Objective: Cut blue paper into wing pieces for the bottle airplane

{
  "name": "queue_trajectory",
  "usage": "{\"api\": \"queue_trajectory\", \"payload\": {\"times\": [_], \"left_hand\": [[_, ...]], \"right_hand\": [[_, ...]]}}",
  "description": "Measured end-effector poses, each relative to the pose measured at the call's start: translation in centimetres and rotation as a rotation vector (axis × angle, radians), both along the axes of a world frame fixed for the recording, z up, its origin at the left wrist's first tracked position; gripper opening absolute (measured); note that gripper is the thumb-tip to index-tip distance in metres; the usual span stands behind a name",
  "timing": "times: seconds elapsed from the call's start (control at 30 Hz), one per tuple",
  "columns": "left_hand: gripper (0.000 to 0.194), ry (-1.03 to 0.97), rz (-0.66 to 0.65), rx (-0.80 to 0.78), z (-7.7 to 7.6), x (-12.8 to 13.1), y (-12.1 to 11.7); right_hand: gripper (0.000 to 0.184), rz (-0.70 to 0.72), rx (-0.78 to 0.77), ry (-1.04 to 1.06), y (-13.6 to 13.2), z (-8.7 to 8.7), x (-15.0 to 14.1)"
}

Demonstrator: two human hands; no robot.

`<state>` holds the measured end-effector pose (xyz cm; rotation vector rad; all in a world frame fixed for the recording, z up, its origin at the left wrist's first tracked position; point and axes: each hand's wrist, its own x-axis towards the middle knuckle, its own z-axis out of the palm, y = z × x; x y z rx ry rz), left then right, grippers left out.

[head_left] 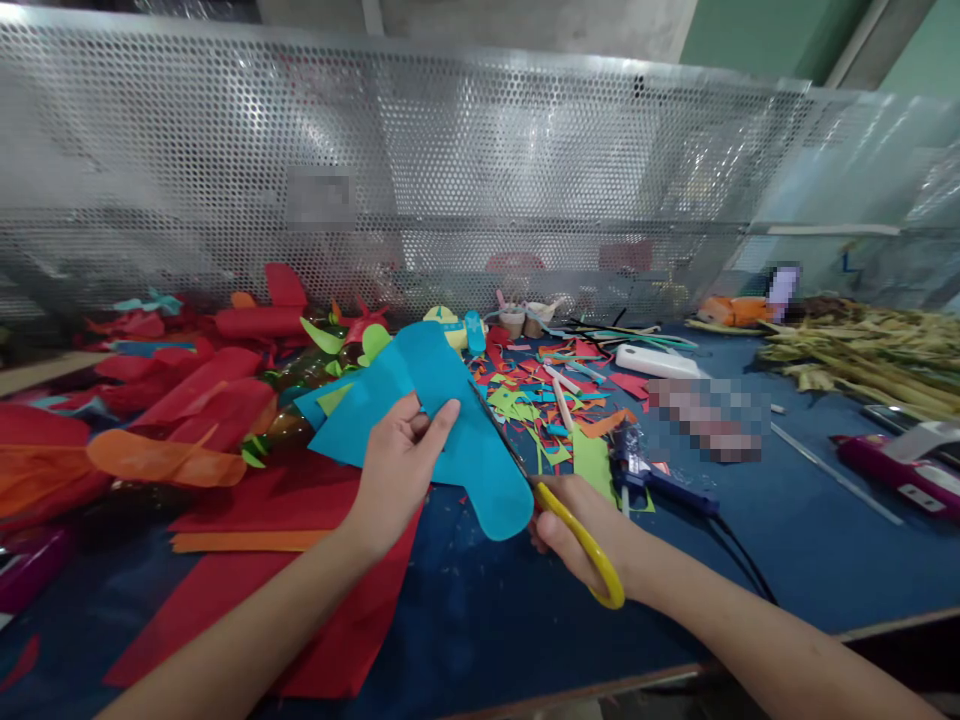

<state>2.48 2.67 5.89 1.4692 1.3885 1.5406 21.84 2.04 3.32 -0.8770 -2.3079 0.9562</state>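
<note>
A sheet of blue craft foam or felt (491,465) is pinched between the thumb and fingers of my left hand (405,460). Its lower right end is cut to a rounded shape. My right hand (574,530) grips yellow-handled scissors (589,550), fingers wrapped around the handles. The dark blades lie along the right edge of the blue sheet; whether they are parted I cannot tell. Below my left forearm lie red sheets (360,610) with an orange strip (247,541) on top.
Colourful scraps (525,400) litter the table behind my hands. A blue glue gun (634,465) with a cord lies at right, beyond it a purple tool (892,470) and dried husks (862,340). Red and orange pieces (165,455) pile up at left. A perforated metal panel (465,170) stands behind.
</note>
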Motion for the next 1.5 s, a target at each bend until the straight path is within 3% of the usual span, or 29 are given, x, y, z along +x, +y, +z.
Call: {"api": "queue_trajectory", "payload": {"times": [0.37,0.57,0.73,0.83,1.5], "left_hand": [[0.036,0.04,-0.043,0.035,0.2,0.5,-0.4],[0.038,0.08,-0.002,0.031,0.2,0.5,-0.4],[0.034,0.014,-0.059,-0.01,0.5,0.9,-0.8],[0.04,-0.002,-0.036,0.002,0.5,1.0,-0.8],[0.035,-0.126,-0.103,-0.076,-0.3,0.8,-0.5]], "right_hand": [[0.07,0.062,0.035,0.039,-0.2,0.9,0.2],[0.07,0.045,0.032,0.052,-0.2,0.9,0.2],[0.072,0.029,0.032,0.049,-0.2,0.7,0.2],[0.072,0.012,0.036,0.047,-0.1,0.6,0.1],[0.071,-0.081,0.022,0.043,-0.1,-0.2,-0.2]]}}
